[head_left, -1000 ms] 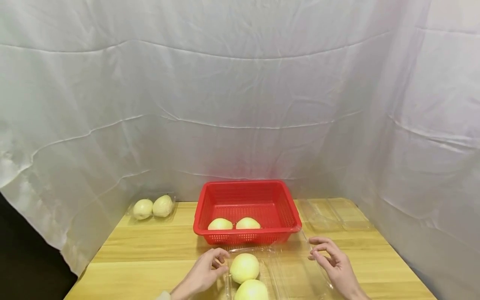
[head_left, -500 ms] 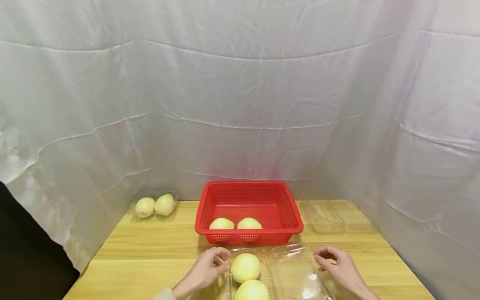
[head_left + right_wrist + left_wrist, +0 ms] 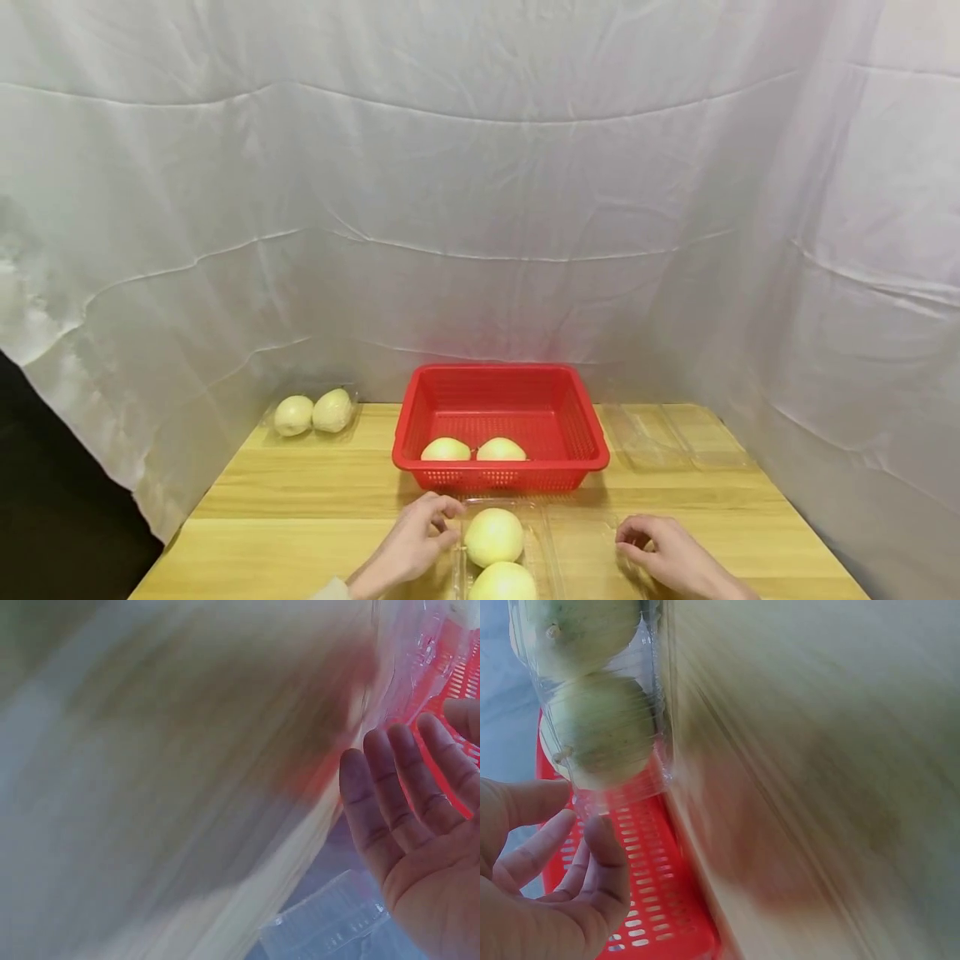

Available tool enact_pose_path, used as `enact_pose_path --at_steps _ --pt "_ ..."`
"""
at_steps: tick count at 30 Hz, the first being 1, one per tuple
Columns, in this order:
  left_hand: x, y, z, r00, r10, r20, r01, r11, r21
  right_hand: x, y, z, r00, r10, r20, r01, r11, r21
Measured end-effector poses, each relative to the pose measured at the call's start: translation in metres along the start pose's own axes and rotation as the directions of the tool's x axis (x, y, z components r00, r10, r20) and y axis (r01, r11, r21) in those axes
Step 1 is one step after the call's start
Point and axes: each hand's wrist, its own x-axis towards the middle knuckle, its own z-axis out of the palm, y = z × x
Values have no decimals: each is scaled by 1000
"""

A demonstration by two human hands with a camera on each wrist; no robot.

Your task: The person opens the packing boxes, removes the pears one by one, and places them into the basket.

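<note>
Left hand (image 3: 415,537) is pinching pear box (image 3: 537,527). Right hand (image 3: 666,552) is resting at lid (image 3: 588,542), grip unclear. Basket (image 3: 501,465) is standing near desk's (image 3: 315,542) far edge.

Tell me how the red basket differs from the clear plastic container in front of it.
The red basket is opaque, while the clear plastic container is see-through. The basket's walls have rows of holes; the container shows none. No hand touches the basket, whereas the left hand pinches the container's edge. In the head view, two pears show in each.
</note>
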Motion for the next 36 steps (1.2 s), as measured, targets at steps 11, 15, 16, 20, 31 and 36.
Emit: enact_pose_path --at_steps 11,15,16,20,31,36 --pt "7 5 3 986 156 -64 -146 980 139 14 -8 2 993 -14 -116 2 994 -105" --pt "14 11 3 967 252 -29 -243 953 180 24 -11 2 959 -54 -279 9 987 -158" --pt "16 13 3 963 271 -9 -264 945 192 27 -12 2 942 -63 -328 6 985 -172" --pt "20 18 1 947 311 85 -322 914 247 42 -18 0 879 -74 -471 -15 983 -182" --pt "17 24 1 914 297 275 -385 849 363 60 -23 -4 823 -158 -546 -11 956 -294" --pt "25 28 2 887 276 369 -427 795 431 64 -23 -9 862 -91 -499 -58 959 -276"
